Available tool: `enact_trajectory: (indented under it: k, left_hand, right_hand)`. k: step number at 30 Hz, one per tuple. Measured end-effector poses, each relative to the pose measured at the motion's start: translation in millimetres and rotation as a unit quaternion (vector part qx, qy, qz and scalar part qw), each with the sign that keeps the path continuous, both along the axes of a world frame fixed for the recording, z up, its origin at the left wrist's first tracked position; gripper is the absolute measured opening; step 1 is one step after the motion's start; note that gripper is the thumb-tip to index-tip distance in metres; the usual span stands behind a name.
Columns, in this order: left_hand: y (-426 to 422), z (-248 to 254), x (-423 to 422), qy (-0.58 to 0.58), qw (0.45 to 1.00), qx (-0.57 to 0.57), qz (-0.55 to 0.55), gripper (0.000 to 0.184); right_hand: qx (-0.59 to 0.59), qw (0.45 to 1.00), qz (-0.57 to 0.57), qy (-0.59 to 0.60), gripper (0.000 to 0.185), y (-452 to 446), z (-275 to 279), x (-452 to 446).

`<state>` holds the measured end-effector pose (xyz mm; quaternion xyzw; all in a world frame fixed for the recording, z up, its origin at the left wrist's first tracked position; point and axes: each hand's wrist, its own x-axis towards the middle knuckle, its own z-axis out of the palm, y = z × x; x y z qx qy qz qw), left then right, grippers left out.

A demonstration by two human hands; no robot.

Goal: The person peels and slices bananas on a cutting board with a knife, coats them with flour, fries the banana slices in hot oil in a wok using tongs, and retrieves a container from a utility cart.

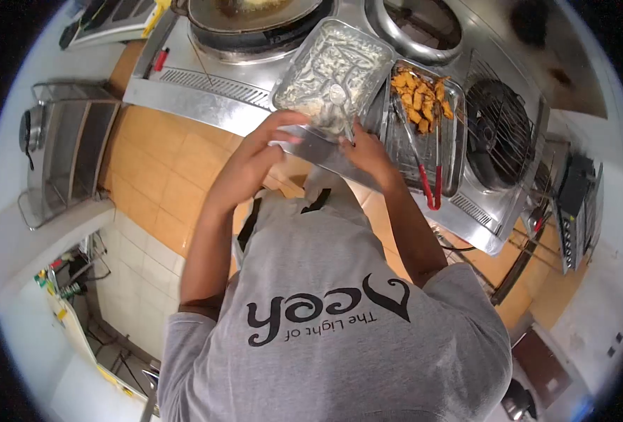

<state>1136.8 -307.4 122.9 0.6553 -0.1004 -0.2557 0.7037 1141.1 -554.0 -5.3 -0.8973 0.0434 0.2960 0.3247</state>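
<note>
A metal tray (283,88) smeared with pale, wet batter (357,53) sits at the front of the steel stove. My right hand (367,153) is closed around the handle of a spoon (338,95), whose batter-coated bowl rests in the tray. By the tray's near left corner is my left hand (265,144), its fingers apart and slightly blurred; whether they touch the rim I cannot tell. To the right, a second tray (459,151) with a rack bears browned fried pieces (418,98) and tongs with red handles (432,186).
A wok (255,21) with oil and something pale frying stands on the back left burner. A round metal ring (417,32) lies behind the trays. At the right, a wire grate (498,123) covers a dark burner. A metal shelf rack (72,141) stands at the left.
</note>
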Motion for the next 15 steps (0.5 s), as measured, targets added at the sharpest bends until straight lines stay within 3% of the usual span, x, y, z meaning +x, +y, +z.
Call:
enact_trajectory:
  k: [1, 3, 6, 8, 11, 15]
  left_hand:
    - [17, -46, -5, 0.042, 0.996, 0.036, 0.063, 0.046]
    - [47, -82, -23, 0.123, 0.981, 0.052, 0.139, 0.040]
    - [86, -94, -49, 0.193, 0.965, 0.040, 0.171, 0.038]
    - [115, -101, -61, 0.188, 0.963, 0.072, 0.178, 0.042]
    - [156, -102, -84, 0.166, 0.956, 0.094, 0.224, 0.040]
    - [196, -97, -135, 0.146, 0.931, 0.099, 0.320, 0.033]
  right_hand:
    - [-0.059, 0.998, 0.014, -0.033, 0.071, 1, -16, -6]
    - [-0.057, 0.998, -0.008, -0.021, 0.071, 8, -4, -8]
    - [-0.099, 0.994, -0.029, -0.039, 0.065, 19, 9, -17]
    - [-0.142, 0.984, -0.028, -0.099, 0.062, 23, 5, -28]
    - [-0.148, 0.987, 0.008, -0.062, 0.057, 49, 36, -24]
    - [-0.059, 0.992, 0.068, -0.083, 0.053, 121, 63, -22]
